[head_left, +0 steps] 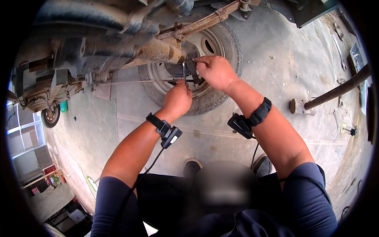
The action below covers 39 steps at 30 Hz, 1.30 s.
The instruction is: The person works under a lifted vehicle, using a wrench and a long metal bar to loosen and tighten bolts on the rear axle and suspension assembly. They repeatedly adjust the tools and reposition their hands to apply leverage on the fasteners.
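My left hand (178,99) is closed around the lower end of a shiny wrench (184,73), which stands upright in the picture against the brake parts behind the wheel. Just to its right, my right hand (216,72) has its fingers pinched at a dark metal lever (191,68); whatever small part lies between the fingertips is hidden. Both hands work at the inner side of a wheel with a black tyre (233,47) and a pale rim (215,35). A rusty axle tube (162,51) runs into the hub from the left.
A rusty leaf spring (205,23) crosses above the wheel, and a thin rod (134,81) stretches left under the axle. On the floor at right lie a thick dark bar (335,90) and a long wrench (338,51). A small wheel (50,117) shows far left.
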Available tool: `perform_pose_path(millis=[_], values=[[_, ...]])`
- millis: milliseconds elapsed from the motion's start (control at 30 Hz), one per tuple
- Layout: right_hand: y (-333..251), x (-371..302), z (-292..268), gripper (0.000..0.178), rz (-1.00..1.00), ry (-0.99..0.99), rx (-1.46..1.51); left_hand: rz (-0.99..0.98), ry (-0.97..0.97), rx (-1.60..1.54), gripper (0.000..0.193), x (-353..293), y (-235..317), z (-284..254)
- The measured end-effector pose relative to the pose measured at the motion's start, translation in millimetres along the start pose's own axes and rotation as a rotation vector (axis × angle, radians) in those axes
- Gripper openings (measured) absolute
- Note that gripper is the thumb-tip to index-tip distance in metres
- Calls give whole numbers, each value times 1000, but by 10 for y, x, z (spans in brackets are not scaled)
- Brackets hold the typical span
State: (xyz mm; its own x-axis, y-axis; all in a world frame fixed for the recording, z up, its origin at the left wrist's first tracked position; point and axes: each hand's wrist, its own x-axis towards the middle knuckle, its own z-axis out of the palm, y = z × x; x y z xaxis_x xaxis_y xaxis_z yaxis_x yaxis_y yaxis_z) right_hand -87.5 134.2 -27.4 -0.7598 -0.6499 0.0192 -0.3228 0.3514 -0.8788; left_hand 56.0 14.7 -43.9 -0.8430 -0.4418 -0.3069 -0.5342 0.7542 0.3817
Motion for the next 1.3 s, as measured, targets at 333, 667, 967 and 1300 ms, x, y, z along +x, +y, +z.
perform_pose_path(millis=[333, 667, 967, 1300], values=[[-146, 348, 5, 11, 837, -408, 714, -47, 5, -40, 24, 6, -32, 23], [570, 336, 562, 21, 152, -539, -183, -47, -25, -23, 25, 19, -13, 13], [73, 16, 214, 31, 415, -295, 182, -46, -29, -21, 27, 54, 21, -47], [391, -295, 404, 44, 48, -104, -205, 7, -58, -40, 31, 52, 11, -103]])
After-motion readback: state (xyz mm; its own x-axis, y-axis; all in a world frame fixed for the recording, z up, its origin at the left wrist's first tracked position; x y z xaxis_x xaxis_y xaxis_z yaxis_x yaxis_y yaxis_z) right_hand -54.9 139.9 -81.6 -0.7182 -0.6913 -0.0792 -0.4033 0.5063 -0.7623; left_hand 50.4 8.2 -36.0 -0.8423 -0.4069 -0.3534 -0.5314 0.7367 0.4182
